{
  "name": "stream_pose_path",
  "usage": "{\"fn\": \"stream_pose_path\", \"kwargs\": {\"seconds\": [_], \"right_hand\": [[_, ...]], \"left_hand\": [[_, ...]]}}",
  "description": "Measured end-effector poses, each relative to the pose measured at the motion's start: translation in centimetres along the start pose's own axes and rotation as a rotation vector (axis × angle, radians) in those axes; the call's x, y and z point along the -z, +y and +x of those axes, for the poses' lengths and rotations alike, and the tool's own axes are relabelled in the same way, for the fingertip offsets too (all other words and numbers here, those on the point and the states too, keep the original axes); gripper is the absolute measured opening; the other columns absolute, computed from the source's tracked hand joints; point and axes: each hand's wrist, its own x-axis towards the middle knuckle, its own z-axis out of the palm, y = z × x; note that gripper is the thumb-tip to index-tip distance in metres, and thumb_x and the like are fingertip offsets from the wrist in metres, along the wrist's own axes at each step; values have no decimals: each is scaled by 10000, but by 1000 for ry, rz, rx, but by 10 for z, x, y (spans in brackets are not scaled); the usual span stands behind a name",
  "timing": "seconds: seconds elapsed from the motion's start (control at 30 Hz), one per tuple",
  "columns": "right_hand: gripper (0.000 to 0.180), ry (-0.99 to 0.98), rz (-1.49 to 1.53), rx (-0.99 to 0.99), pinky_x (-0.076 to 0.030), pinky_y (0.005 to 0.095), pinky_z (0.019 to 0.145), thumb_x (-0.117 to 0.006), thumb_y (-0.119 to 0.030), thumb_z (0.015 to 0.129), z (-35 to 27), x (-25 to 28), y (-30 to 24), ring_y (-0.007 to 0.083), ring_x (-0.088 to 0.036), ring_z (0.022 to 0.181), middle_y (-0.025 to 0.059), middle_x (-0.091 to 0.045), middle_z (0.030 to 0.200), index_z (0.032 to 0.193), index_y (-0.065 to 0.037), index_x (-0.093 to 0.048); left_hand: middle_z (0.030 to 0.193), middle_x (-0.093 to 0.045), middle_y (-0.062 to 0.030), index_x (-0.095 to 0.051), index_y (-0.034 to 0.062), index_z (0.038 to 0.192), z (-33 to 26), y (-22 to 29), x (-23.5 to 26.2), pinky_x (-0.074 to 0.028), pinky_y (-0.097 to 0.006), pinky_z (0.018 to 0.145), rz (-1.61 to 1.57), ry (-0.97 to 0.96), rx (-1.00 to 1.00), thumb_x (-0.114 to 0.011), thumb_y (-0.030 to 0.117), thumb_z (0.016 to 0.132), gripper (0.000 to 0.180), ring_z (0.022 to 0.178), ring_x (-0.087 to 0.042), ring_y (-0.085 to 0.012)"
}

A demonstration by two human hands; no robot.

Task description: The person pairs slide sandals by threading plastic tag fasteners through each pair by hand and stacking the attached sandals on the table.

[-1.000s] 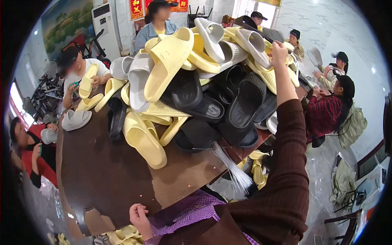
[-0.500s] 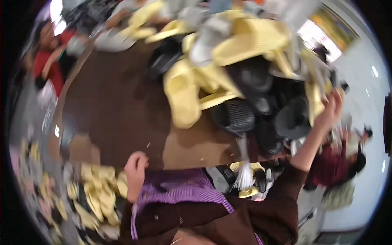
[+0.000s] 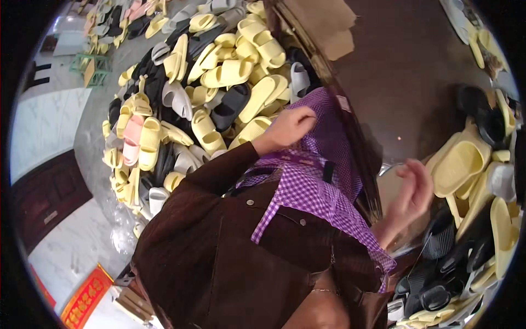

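Note:
My left hand [image 3: 290, 129] hangs in front of my purple checked apron [image 3: 307, 181], near the table's edge. Its fingers are curled into a loose fist, and nothing shows in them. My right hand [image 3: 412, 193] is over the near side of the brown table [image 3: 408, 77], its fingers bent but apart, holding nothing. Closest to it is a yellow slipper [image 3: 463, 162] at the front of a heap on the table. Black slippers [image 3: 438, 238] lie just below that one, and a grey slipper [image 3: 501, 181] is to its right.
A big pile of yellow, grey and black slippers [image 3: 235, 71] covers the floor to my left, with a pink slipper [image 3: 131, 140] among them. Torn cardboard [image 3: 323, 24] lies on the table's far end. A green crate frame [image 3: 90, 68] stands beyond the pile.
My view has swung left, so the floor pile now fills the left and the table heap sits at the right. My right hand has drawn back from the heap toward my body.

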Motion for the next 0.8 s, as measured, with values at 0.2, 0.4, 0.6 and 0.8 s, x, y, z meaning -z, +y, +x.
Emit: {"fn": "stream_pose_path", "kwargs": {"seconds": [0.2,0.4,0.6,0.8], "right_hand": [[155,-282,-237,9,-491,229,676,-519,74,884,7,-86,15,130,-601,795,95,-638,962,1000,32,-612],[142,-236,-292,16,-471,211,636,-521,74,883,3,-92,17,108,-573,764,85,-635,947,970,25,-623],[141,-193,-238,-59,-440,197,603,-529,86,873,-2,-89,23,88,-535,704,79,-627,918,954,22,-624],[144,-191,-246,-84,-417,193,583,-535,90,868,3,-92,19,77,-512,668,78,-629,910,956,19,-623]], "left_hand": [[820,-635,-260,-610,-29,849,-83,-209,52,-499,-458,689,430,188,491,-566,198,810,235,755,-623,-407],[816,-660,-220,-645,-8,839,-136,-322,84,-511,-420,609,-360,424,1218,-603,168,765,196,655,-645,-350],[754,-660,-173,-655,-9,772,-122,-370,102,-496,-456,627,923,-75,605,-566,190,800,219,708,-641,-374],[922,-697,-146,-714,47,939,-124,-429,93,-449,-481,878,1092,172,886,-560,215,806,264,1018,-626,-327]]}}
